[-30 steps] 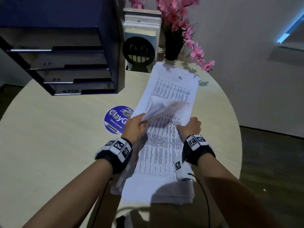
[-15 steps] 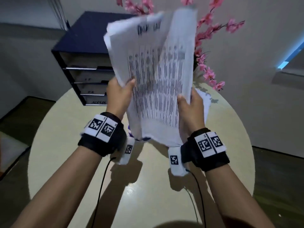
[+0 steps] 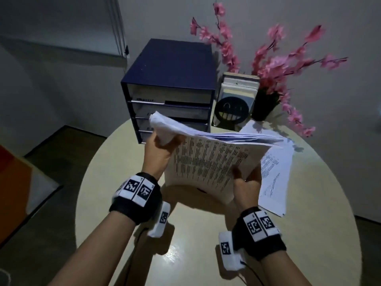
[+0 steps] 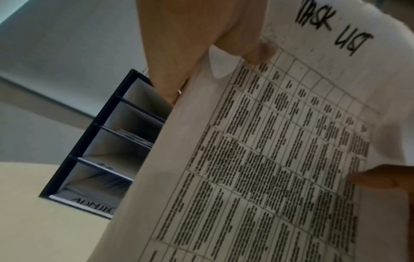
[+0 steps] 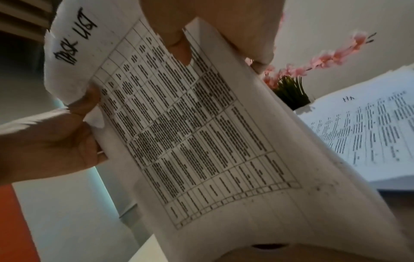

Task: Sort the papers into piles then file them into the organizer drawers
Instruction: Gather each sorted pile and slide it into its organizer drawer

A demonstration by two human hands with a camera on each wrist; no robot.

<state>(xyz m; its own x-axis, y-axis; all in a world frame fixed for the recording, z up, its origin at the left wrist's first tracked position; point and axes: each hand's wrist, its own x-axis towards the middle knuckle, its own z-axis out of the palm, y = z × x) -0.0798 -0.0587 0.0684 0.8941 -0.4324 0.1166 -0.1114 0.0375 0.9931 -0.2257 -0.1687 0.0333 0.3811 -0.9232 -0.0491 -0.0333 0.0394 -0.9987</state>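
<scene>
A thick stack of printed papers hangs above the table, tilted nearly flat, its far edge pointing at the organizer. My left hand grips its curled left corner. My right hand pinches its near right edge, thumb on top. The underside sheet is a table with "TASK LIST" handwritten on it, also seen in the right wrist view as the sheet. The dark blue organizer stands behind with several open drawers; the bottom drawer of the organizer is labelled ADMIN. A second pile of papers lies on the table at right.
The round beige table bears a rack of books with a black smiley bookend and a dark vase of pink flowers right of the organizer. The pile on the table is headed "HA". Dark floor lies beyond the table edge.
The stack lay on the table a second ago. Both hands lifted it upright, and now they have tipped it forward and down toward the organizer, leaving one pile on the table.
</scene>
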